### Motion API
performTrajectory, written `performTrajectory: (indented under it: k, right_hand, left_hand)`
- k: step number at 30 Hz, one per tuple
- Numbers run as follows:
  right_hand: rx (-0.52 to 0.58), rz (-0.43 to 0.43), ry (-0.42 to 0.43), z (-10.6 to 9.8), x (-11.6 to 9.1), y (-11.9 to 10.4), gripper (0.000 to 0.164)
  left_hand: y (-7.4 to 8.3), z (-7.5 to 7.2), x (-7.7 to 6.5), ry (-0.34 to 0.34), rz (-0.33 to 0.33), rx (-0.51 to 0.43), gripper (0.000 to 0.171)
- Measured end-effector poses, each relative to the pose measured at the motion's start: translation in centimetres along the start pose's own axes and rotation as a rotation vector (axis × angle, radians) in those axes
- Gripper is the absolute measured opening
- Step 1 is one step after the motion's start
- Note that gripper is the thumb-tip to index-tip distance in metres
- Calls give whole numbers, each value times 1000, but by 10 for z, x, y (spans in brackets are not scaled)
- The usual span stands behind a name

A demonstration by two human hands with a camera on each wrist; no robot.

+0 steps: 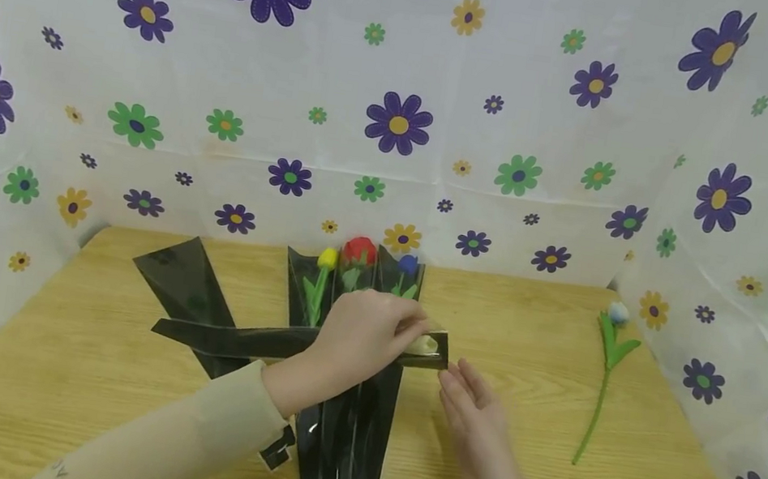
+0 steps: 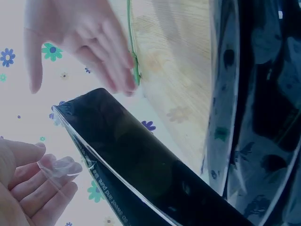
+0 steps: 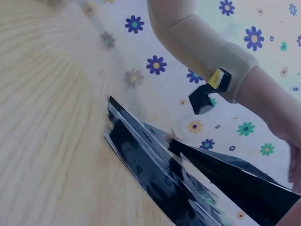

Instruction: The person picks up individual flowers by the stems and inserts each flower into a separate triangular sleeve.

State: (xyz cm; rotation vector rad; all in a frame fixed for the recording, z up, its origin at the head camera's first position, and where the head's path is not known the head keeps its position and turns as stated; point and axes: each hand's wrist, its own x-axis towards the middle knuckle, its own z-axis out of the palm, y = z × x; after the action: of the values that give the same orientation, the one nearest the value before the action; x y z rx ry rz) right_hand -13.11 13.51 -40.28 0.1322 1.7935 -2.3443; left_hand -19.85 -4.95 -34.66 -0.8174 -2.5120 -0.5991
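My left hand (image 1: 372, 324) pinches a black flower-wrapping sleeve (image 1: 230, 339) near its right end, holding it crosswise above several wrapped flowers. In the left wrist view, clear film (image 2: 63, 169) lies at the left fingers beside the sleeve's black back (image 2: 127, 141). A pale shape shows by those fingertips in the head view; I cannot tell what it is. My right hand (image 1: 482, 429) has its fingers extended at the sleeve's right end, seemingly just touching it. Below lie black sleeves (image 1: 348, 439) with a yellow tulip (image 1: 327, 258), a red rose (image 1: 359, 251) and a blue flower (image 1: 408, 264).
Another black sleeve (image 1: 189, 286) lies at the left of the wooden table (image 1: 512, 323). A pale blue tulip (image 1: 618, 313) with a green stem lies at the right. Flower-patterned cloth (image 1: 349, 71) encloses the back and sides. The left wrist carries a small black device (image 3: 211, 92).
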Motion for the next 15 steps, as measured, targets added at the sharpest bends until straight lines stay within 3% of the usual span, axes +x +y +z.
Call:
performTrajectory:
  k: [4,9,15]
  right_hand:
    - [47,84,-73,8,4,9,80]
    - [119,128,-147,23,12,16,64]
    - [258,126,-36,37,19,23,32]
  left_hand:
    - [5,0,5,-6,16,0,16]
    - [12,3,7,-27,19,-6,17]
    - [18,7,1,-106,28,-14,17]
